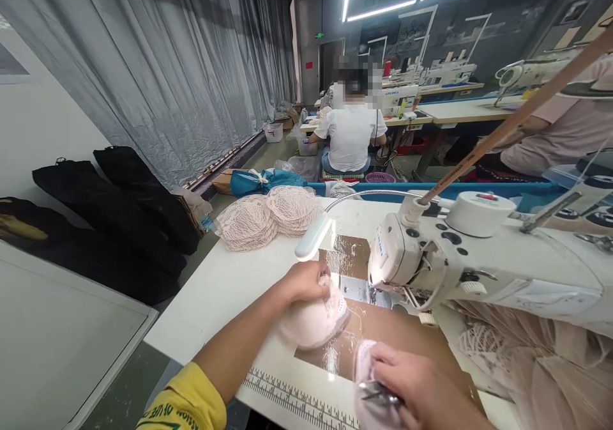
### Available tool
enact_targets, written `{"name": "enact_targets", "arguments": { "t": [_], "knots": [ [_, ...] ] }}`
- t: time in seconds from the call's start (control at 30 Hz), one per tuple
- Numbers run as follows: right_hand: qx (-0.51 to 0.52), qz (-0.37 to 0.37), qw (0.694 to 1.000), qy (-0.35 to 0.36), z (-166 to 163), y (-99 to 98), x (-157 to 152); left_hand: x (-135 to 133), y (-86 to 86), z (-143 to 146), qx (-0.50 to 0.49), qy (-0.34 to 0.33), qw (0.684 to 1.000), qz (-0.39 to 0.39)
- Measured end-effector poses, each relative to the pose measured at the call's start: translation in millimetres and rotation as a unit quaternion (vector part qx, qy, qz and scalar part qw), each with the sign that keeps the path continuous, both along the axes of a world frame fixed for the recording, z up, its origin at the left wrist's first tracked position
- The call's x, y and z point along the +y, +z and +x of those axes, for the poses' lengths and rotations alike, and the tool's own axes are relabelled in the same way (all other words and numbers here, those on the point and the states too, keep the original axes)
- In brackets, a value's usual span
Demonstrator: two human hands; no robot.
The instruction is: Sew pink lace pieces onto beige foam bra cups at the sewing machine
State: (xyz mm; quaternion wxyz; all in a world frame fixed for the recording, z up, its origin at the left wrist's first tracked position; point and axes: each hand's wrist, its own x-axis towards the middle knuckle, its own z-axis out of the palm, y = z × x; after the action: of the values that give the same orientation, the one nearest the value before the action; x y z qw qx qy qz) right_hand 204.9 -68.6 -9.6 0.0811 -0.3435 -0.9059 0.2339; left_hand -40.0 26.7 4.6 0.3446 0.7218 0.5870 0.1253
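Note:
My left hand [306,281] is closed on the upper edge of a pale pink bra cup [311,324], which lies left of the sewing machine's needle area. My right hand [407,376], near the front table edge, pinches another pale pink padded piece [364,360], perhaps the second cup of the same bra. Metal thread snips [380,395] stick out from under the right fingers. Just beyond the hands is the white sewing machine head [390,251], above a metal needle plate [354,288]. Whether the two pink pieces are joined cannot be made out.
A stack of lace cups [268,216] sits at the table's far left, near a small lamp [313,235]. Sheer fabric [541,360] is heaped at right under the machine arm. A printed ruler [297,401] runs along the front edge. A person [352,133] sits ahead; another is at right.

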Motion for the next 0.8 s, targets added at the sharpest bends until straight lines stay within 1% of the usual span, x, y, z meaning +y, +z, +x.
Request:
{"name": "enact_targets", "arguments": {
  "t": [0.07, 0.13, 0.17, 0.23, 0.27, 0.3, 0.4, 0.47, 0.57, 0.67, 0.73, 0.8],
  "knots": [
    [0.001, -0.043, 0.998, -0.04, 14, -0.8, 6, -6, -5.6, -4, -0.046, -0.01, 0.998, -0.041],
    [0.049, -0.105, 0.991, -0.071, 21, -1.4, 13, -16, -8.5, -7, -0.11, -0.025, 0.991, -0.069],
    [0.094, -0.136, 0.981, -0.098, 20, -1.5, 16, -21, -9.2, -7, -0.144, -0.032, 0.986, -0.078],
    [0.185, -0.184, 0.95, -0.174, 12, -0.3, 23, -30, -9.4, -6, -0.204, -0.043, 0.974, -0.089],
    [0.214, -0.201, 0.934, -0.203, 4, 1.0, 26, -33, -9.4, -4, -0.228, -0.048, 0.968, -0.093],
    [0.23, -0.216, 0.924, -0.215, -4, 2.7, 28, -36, -9.3, -3, -0.248, -0.051, 0.963, -0.096],
    [0.246, -0.252, 0.918, -0.182, -27, 7.7, 29, -40, -9.1, 0, -0.286, -0.059, 0.951, -0.096],
    [0.264, -0.264, 0.91, -0.179, -37, 8.9, 28, -42, -8.4, 0, -0.298, -0.063, 0.949, -0.082],
    [0.276, -0.259, 0.903, -0.202, -41, 6.8, 24, -45, -5.0, 2, -0.262, -0.072, 0.962, -0.029],
    [0.28, -0.249, 0.905, -0.204, -39, 3.7, 22, -49, -0.8, 7, -0.21, -0.064, 0.976, 0.019],
    [0.282, -0.251, 0.904, -0.201, -36, 1.9, 22, -50, 0.2, 10, -0.225, -0.052, 0.973, 0.005],
    [0.288, -0.248, 0.899, -0.215, -33, -0.8, 23, -49, -1.1, 12, -0.268, -0.047, 0.961, -0.05]
  ]
}}
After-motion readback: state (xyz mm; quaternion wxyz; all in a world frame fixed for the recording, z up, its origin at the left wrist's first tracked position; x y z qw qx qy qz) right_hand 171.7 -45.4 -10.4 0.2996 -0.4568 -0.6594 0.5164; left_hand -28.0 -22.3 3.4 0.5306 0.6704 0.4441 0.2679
